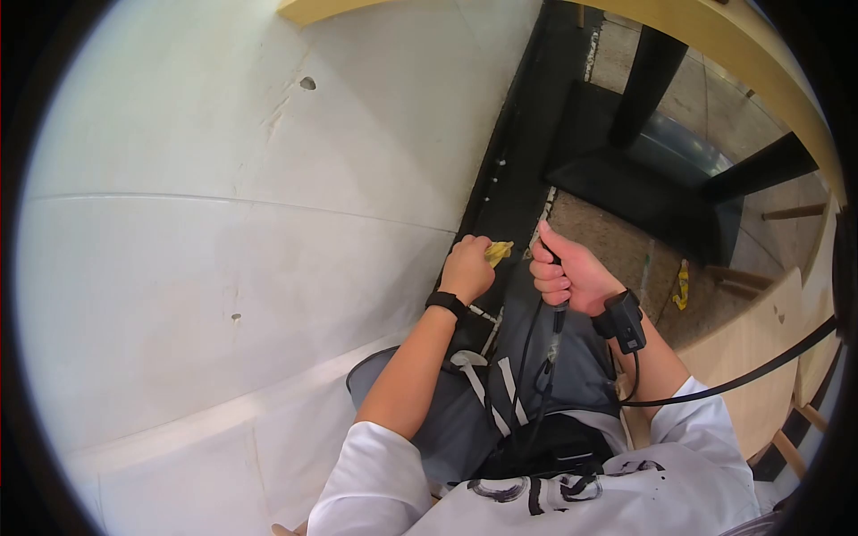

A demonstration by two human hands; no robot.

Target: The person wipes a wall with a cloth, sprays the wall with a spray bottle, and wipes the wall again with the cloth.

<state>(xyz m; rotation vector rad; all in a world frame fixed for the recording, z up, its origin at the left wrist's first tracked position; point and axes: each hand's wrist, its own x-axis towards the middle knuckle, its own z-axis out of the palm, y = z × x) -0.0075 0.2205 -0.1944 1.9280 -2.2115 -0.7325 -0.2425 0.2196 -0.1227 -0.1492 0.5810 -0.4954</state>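
Observation:
My left hand (467, 268) is closed on a crumpled yellow piece (499, 253), which sticks out past the fingers on their right side. My right hand (572, 270) is closed around a black cable (560, 317), with the thumb pointing up. The cable hangs down from the fist over my grey trousers. Both hands are above the dark strip of floor beside the white wall, a short way apart. A black band is on the left wrist, and a black device (623, 322) with a wire is strapped to the right one.
A white wall (357, 161) with small holes fills the left. Black table legs (652, 80) and a black base (626, 192) stand at the upper right, under a curved wooden edge (769, 36). Another yellow piece (682, 284) lies on the floor near a wooden chair (746, 366).

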